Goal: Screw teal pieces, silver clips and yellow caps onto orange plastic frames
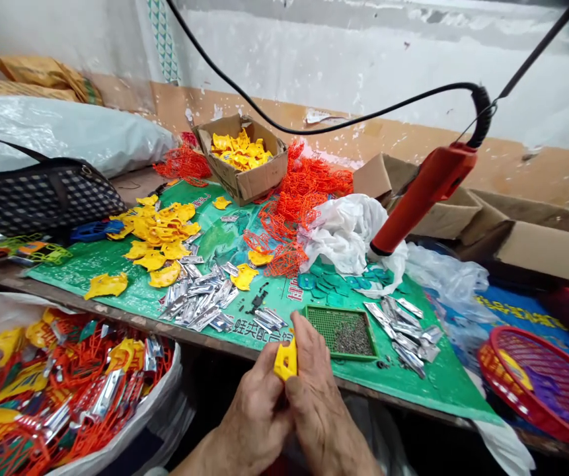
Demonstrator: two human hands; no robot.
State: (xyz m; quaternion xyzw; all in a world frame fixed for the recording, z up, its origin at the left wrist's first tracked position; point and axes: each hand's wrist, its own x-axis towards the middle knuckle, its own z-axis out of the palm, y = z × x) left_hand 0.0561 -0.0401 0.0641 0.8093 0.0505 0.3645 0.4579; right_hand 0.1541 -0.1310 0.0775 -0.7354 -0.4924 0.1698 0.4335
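Both my hands meet at the table's front edge around one small yellow plastic piece (285,360). My left hand (254,413) closes on its lower left side. My right hand (316,396) pinches it from the right, thumb up along its edge. Just beyond lies a green tray (314,316) holding small dark screws. Silver metal strips (199,301) are heaped left of it and more silver strips (406,330) lie to its right. Loose yellow pieces (160,238) are spread farther left.
A red electric screwdriver (420,198) hangs on a black cable above the green mat (115,277). A cardboard box (252,182) of yellow pieces and orange plastic frames (299,198) sit behind. A white sack (130,423) of mixed parts stands lower left; a red basket (542,377) at right.
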